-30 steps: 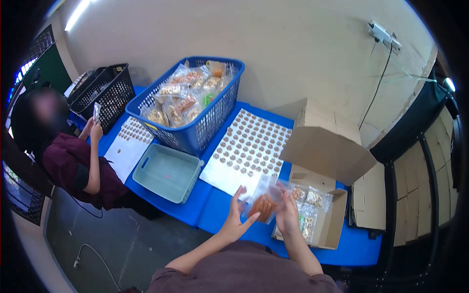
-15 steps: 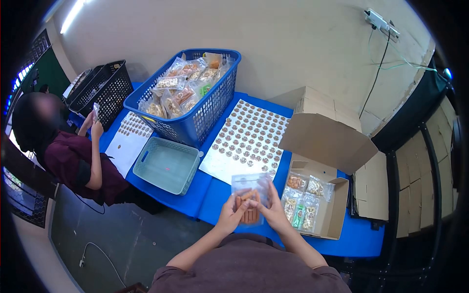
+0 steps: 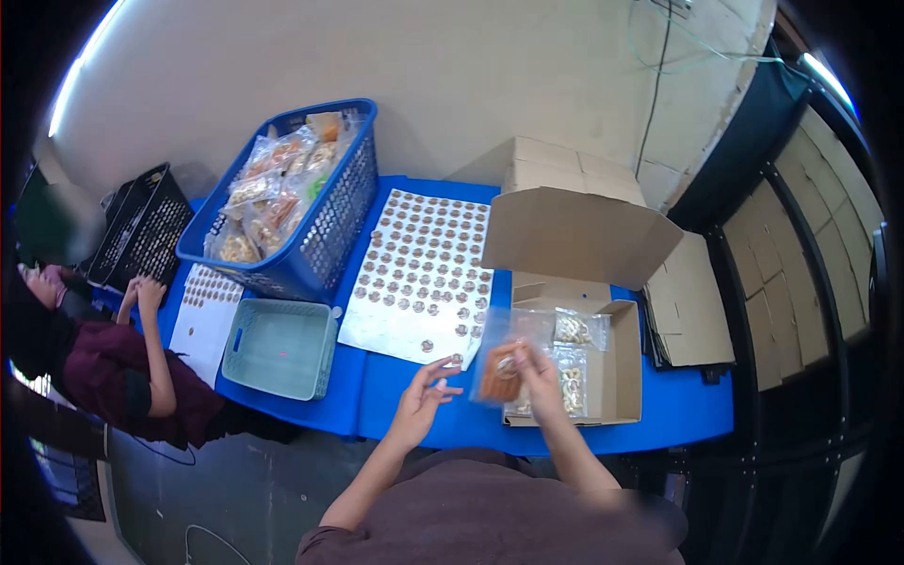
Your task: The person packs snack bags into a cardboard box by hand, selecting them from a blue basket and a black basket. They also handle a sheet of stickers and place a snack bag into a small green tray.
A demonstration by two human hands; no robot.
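My right hand [image 3: 537,381] is closed on a clear bag of orange-brown sticks [image 3: 499,374], held at the left side of the open cardboard box [image 3: 623,367]. To its left, my left hand [image 3: 424,400] has its fingers apart, near the lower edge of the white sheet of round stickers [image 3: 391,331]. A sticker [image 3: 456,360] shows at its fingertips; whether it is stuck to a finger or on the sheet I cannot tell. Bags of pale snacks [image 3: 573,328] lie in the box, partly hidden behind the held bag.
A blue basket [image 3: 325,250] full of snack bags stands at the back left, with a green tray [image 3: 281,381] before it. A black basket [image 3: 151,221] and a co-worker [image 3: 122,377] are at the far left. Flat cardboard [image 3: 692,311] lies right of the box.
My left hand has let go of the bag of sticks and moved left, its fingers now spread. The bag is in my right hand alone, closer to the box. The camera view has turned right.
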